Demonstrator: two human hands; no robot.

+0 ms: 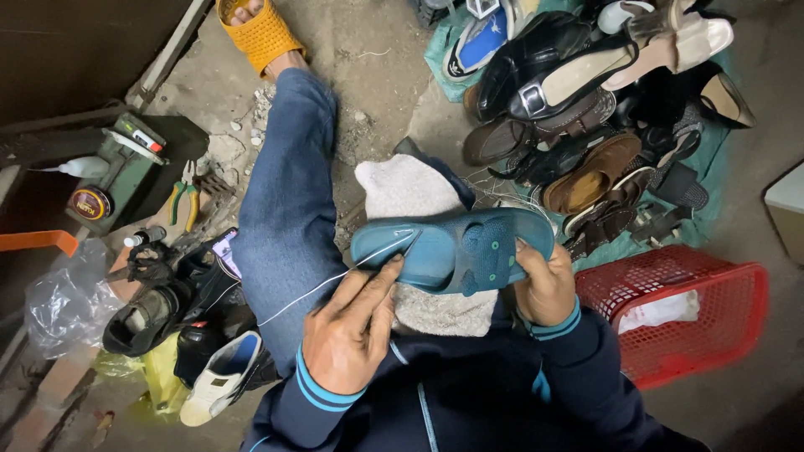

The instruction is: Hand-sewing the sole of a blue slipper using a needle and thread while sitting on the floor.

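Slipper point(452, 249), teal, held across lap on pale cloth point(419, 201). Right hand point(546, 283) closed grip around slipper's right end, by strap. Left hand point(350, 331) pinching white thread point(310, 293) at slipper's left end, fingers closed. Red basket point(695, 310) right; shoe pile point(603, 125) far right; pliers point(184, 201) left on floor.

left hand point(347, 331): fingers pinched | right hand point(546, 285): curled, apparently gripping
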